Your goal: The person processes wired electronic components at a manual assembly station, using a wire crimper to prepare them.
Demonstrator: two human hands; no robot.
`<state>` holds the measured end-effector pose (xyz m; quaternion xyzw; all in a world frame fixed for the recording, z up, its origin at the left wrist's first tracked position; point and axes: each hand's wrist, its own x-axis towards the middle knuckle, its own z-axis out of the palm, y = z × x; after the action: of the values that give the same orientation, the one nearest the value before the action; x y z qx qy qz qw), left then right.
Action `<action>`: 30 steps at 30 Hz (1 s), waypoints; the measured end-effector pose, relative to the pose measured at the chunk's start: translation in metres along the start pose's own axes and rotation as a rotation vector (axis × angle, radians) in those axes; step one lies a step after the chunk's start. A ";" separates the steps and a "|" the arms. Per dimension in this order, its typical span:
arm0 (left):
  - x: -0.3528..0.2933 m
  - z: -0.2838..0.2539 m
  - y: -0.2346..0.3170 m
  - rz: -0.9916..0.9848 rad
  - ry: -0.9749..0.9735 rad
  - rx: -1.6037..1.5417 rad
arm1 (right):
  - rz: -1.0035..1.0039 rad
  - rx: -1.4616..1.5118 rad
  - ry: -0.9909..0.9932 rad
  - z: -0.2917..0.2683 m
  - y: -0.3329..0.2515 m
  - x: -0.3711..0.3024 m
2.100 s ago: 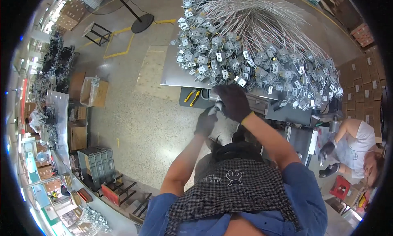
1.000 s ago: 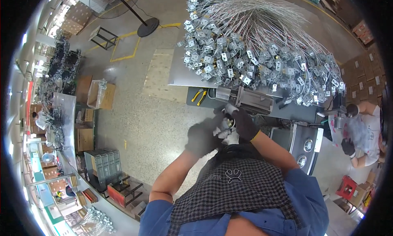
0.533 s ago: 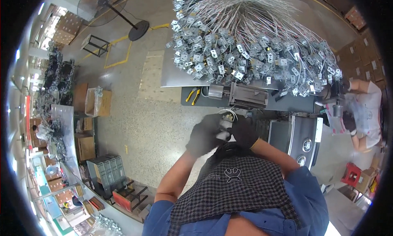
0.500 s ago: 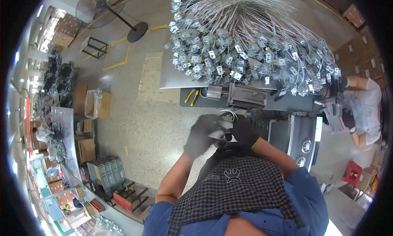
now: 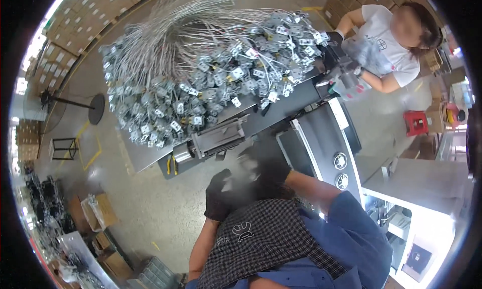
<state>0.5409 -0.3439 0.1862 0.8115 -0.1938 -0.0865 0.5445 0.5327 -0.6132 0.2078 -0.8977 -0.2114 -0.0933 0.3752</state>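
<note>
Both my hands wear dark gloves and are close together in front of my checked apron. My left hand (image 5: 218, 196) is curled, with a small pale patch showing at its fingers; what it holds is too smeared to name. To its right and a little farther off, my right hand (image 5: 271, 169) is blurred by motion, its fingers not readable. Beside it, between the hands, a pale blurred thing (image 5: 247, 163) shows. Just beyond is a grey metal bench fixture (image 5: 221, 137) with a cylindrical end. Yellow-handled pliers (image 5: 172, 165) lie left of the fixture.
A big heap of metal connector parts with pale cables (image 5: 221, 73) covers the table beyond. A dark-topped machine (image 5: 324, 143) stands at my right, with a white cabinet (image 5: 401, 229) nearer. Across the table's right end, a person in white (image 5: 386, 48) handles a plastic bag.
My view has turned to the right, so the table appears slanted and farther left. The metal part with a white cable loop between my hands is now only a blur; my hands are farther apart.
</note>
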 end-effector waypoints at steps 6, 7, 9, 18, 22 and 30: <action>0.030 -0.020 0.024 -0.606 0.215 -0.432 | 1.002 0.300 0.401 -0.117 0.186 -0.152; 0.040 -0.022 0.027 -0.609 0.224 -0.469 | 0.787 -0.145 0.264 -0.129 0.209 -0.173; 0.043 -0.039 0.016 -0.617 0.251 -0.412 | 1.235 0.203 0.352 -0.138 0.205 -0.135; 0.144 -0.089 -0.008 -0.254 0.499 0.209 | 1.198 -0.253 0.332 -0.117 0.161 -0.131; 0.204 -0.104 0.000 -0.198 0.466 0.869 | 0.709 0.059 0.445 -0.041 0.139 -0.096; 0.279 -0.098 -0.011 -0.341 0.011 1.002 | 0.192 0.285 0.202 0.005 -0.003 0.106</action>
<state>0.8313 -0.3708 0.2342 0.9927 -0.0738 -0.0661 0.0691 0.6259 -0.5747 0.2404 -0.8376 -0.0970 -0.1158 0.5249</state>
